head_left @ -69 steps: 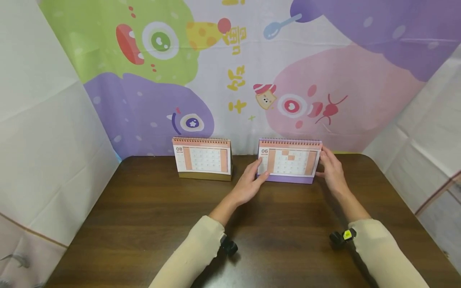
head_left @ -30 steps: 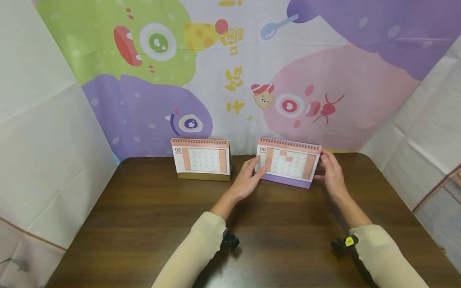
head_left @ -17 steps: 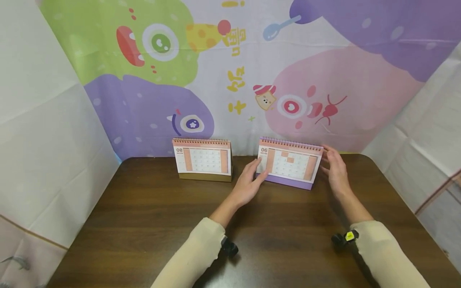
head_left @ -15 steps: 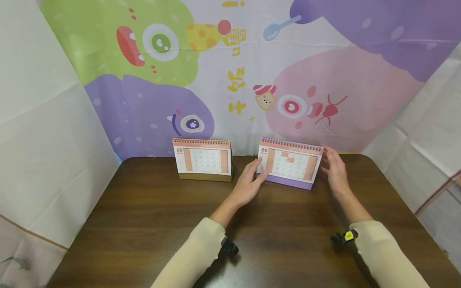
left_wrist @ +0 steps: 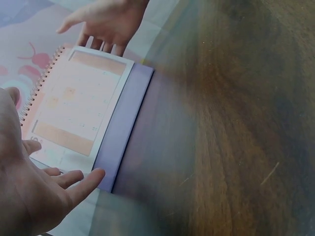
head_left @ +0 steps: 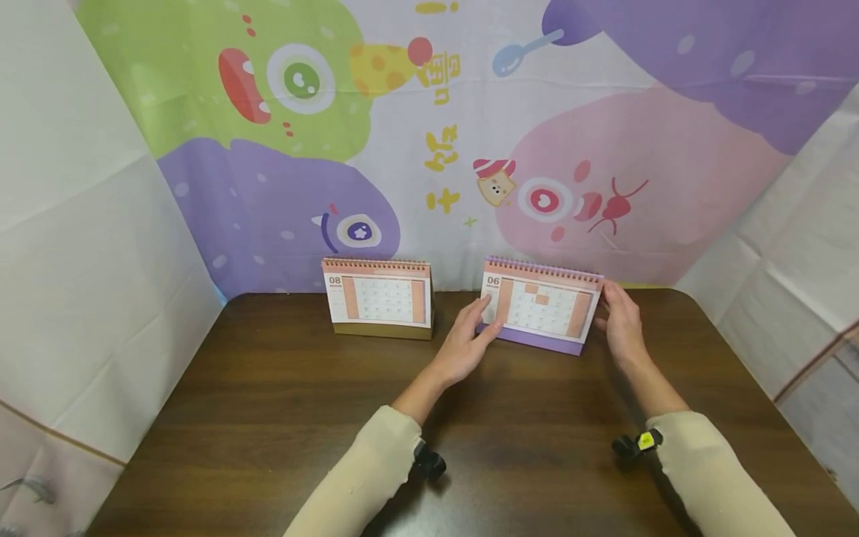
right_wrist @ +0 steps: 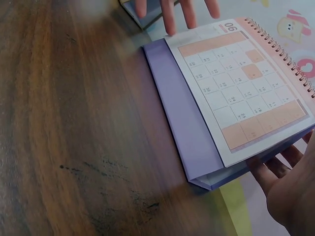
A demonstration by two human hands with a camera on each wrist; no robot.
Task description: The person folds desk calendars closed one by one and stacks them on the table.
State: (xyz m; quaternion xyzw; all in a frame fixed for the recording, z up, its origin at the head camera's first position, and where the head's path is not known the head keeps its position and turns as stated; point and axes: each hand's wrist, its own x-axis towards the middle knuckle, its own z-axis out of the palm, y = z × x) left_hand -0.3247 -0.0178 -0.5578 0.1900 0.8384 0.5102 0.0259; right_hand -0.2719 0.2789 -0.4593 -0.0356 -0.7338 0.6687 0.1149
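A purple-based desk calendar [head_left: 542,307] showing page 06 stands on the table near the back wall, turned so its right end is nearer me. My left hand [head_left: 461,347] is at its left edge, fingers relaxed, thumb and fingertips by the lower left corner. In the left wrist view the fingers of that left hand [left_wrist: 34,182] are spread beside the calendar. My right hand [head_left: 624,328] is at the calendar's right end. The right wrist view has the fingertips of the right hand [right_wrist: 290,187] at the open side edge, partly hidden behind it.
A second desk calendar [head_left: 379,298] with a gold base and page 08 stands to the left, apart from the purple one. Behind both hangs a cartoon-printed cloth [head_left: 443,239]. The dark wooden table [head_left: 302,418] extends towards me, with white cloth [head_left: 74,224] at the sides.
The purple calendar's right end has swung towards me since the earliest frame. Over the last half second my right hand has shifted slightly lower along that end; the left hand stays about in place.
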